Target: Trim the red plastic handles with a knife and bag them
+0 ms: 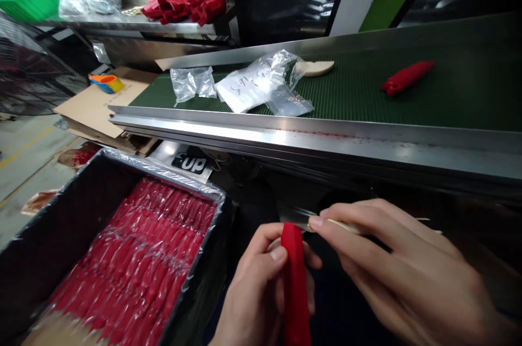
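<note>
My left hand (pixel 255 283) is closed round a long red plastic part (pixel 296 286), thumb on its near side and fingers behind it. The part stands roughly upright, its lower end cut off by the bottom of the view. To the right, my right hand (pixel 402 259) pinches a slim tool with a pale handle (pixel 345 226), which looks like a small knife. Its thin metal blade (pixel 302 224) reaches the top end of the red part. The blade tip is partly hidden and blurred, so contact is hard to make out.
A green conveyor belt (pixel 350 98) with a metal edge (pixel 285 131) runs ahead, bearing clear bags (pixel 255 85) and another red part (pixel 409 77). At left stands a lined box (pixel 204 188) of bagged red parts (pixel 138 259). Cardboard (pixel 87 109) and a fan (pixel 28 68) lie beyond.
</note>
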`<state>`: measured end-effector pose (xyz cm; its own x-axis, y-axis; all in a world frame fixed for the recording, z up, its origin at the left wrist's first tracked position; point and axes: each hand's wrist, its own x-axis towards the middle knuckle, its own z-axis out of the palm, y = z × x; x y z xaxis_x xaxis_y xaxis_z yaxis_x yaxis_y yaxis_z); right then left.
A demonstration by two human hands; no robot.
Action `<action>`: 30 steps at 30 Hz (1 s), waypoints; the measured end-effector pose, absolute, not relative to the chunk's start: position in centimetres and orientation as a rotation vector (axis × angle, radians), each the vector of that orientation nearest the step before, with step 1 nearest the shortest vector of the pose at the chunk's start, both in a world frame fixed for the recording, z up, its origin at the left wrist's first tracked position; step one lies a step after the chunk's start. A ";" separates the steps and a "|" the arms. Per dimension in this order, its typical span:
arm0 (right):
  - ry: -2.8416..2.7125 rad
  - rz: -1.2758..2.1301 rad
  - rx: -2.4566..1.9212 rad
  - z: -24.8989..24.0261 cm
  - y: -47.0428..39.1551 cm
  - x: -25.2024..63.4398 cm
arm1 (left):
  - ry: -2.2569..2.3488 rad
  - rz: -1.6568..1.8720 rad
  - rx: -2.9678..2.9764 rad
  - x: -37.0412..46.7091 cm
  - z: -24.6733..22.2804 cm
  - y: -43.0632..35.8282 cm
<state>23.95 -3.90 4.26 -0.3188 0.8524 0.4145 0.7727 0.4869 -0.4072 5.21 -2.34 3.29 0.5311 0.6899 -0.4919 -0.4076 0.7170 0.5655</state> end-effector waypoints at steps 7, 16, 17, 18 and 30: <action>-2.158 0.249 -1.321 3.8 -4.1 24.2 | 0.793 0.677 0.408 5.3 3.5 -2.3; -2.160 0.137 -1.329 3.8 -5.1 22.6 | 0.793 0.744 0.353 5.4 3.4 -1.2; -2.156 0.125 -1.335 3.8 -5.2 22.4 | 0.817 0.740 0.359 5.4 3.6 -1.0; -2.154 0.120 -1.341 3.7 -5.3 22.2 | 0.839 0.733 0.369 5.4 3.8 -0.8; -2.237 0.091 -1.218 2.5 -7.0 22.2 | 0.810 0.764 0.421 5.6 4.4 1.1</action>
